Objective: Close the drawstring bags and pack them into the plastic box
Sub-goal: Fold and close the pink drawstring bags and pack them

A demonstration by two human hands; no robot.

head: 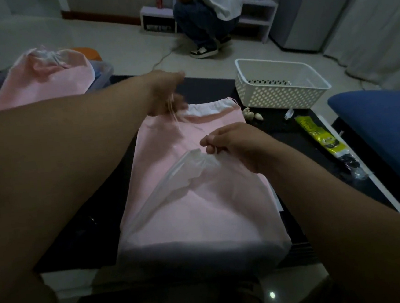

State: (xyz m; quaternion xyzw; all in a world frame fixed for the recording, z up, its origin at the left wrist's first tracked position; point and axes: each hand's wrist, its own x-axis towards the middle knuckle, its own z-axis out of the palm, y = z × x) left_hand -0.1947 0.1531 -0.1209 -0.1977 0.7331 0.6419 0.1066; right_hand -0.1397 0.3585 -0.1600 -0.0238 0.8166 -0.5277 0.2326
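A pink drawstring bag (200,214) with a white gathered mouth lies on the dark table in front of me. My right hand (232,143) pinches the gathered white top of that bag. My left hand (166,93) grips thin white cords and pulls them up and away; it is blurred. Under this bag lies a second pink bag (205,119), its flat white hem pointing away from me. A third pink bag (43,78), cinched at the top, sits in the clear plastic box (103,75) at the far left.
A white perforated basket (278,82) stands at the table's far right. Small shells (251,115) and a yellow packet (319,135) lie near it. A blue cushion (386,121) is at the right. A person (207,11) squats on the floor beyond the table.
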